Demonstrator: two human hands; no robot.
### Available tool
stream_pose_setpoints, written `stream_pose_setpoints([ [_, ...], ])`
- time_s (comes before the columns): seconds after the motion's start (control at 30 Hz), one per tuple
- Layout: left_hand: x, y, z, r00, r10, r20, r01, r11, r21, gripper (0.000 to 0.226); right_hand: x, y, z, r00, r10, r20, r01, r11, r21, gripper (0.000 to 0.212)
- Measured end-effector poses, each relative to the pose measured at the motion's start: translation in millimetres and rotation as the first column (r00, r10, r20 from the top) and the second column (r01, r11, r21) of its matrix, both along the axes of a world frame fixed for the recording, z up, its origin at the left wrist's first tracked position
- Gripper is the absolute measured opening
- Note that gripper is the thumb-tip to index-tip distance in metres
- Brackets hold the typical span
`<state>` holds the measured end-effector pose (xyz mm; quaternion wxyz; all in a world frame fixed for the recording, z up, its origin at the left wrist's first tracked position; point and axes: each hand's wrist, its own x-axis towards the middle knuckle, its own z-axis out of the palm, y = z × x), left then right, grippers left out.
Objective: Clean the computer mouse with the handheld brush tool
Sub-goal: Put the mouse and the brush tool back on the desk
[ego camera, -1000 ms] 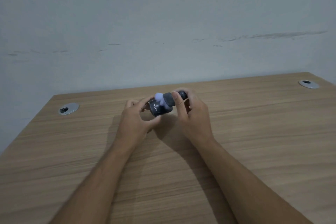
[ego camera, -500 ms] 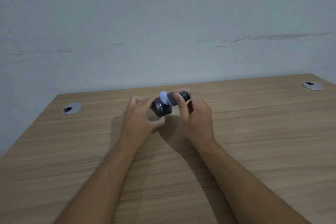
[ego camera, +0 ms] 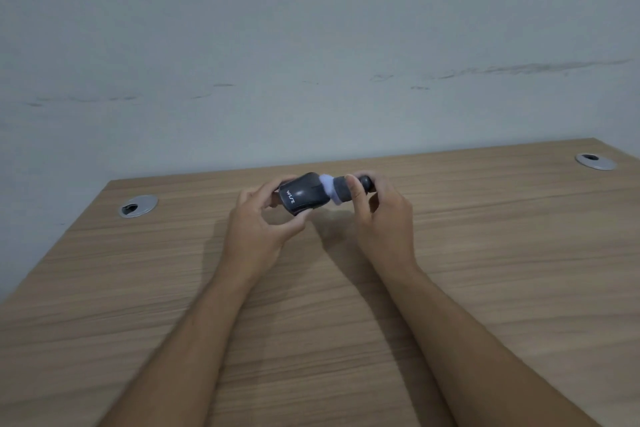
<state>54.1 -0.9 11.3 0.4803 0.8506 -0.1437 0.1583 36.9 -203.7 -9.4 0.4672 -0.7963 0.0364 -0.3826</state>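
Note:
A dark grey computer mouse (ego camera: 300, 194) with white lettering is held just above the wooden desk (ego camera: 485, 270), gripped at its left end by my left hand (ego camera: 259, 222). My right hand (ego camera: 382, 215) holds a short dark brush tool (ego camera: 344, 188) by its handle. The brush's pale lilac bristle head (ego camera: 328, 188) presses against the right end of the mouse. Part of the brush handle is hidden behind my right fingers.
A silver cable grommet (ego camera: 138, 206) is set into the desk at the back left and another cable grommet (ego camera: 595, 161) at the back right. A pale wall (ego camera: 311, 45) rises directly behind the desk's far edge.
The mouse has been turned so more of its top and lettering faces me. The brush head has shifted from the mouse's top to its right end. Both hands drifted slightly apart.

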Motion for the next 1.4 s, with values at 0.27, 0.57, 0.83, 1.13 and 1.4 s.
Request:
stream_pose_setpoints([
  [0.27,8,-1,-12,0.996,-0.026,-0.09,0.021,0.998,-0.051,0.064,-16,15,9,0.982,0.175,0.07,-0.17,0.982,-0.08,0.014],
  [0.57,3,-6,-18,0.966,0.037,-0.257,-0.105,0.961,-0.256,0.05,0,-22,-10,0.998,-0.032,-0.059,0.03,0.999,-0.032,0.019],
  [0.83,2,-14,-25,0.948,0.26,-0.183,-0.263,0.965,0.007,0.055,-8,-15,-21,0.943,-0.141,-0.3,0.03,0.938,-0.345,0.039],
  [1.13,-3,-18,-26,0.916,0.364,-0.17,-0.287,0.889,0.356,0.088,-18,-10,-22,0.934,-0.06,-0.351,-0.087,0.918,-0.388,0.029],
  [1.4,0,19,-13,0.955,0.255,-0.15,-0.19,0.917,0.35,0.056,-36,-8,-8,0.954,0.04,-0.296,-0.111,0.968,-0.225,0.031],
])
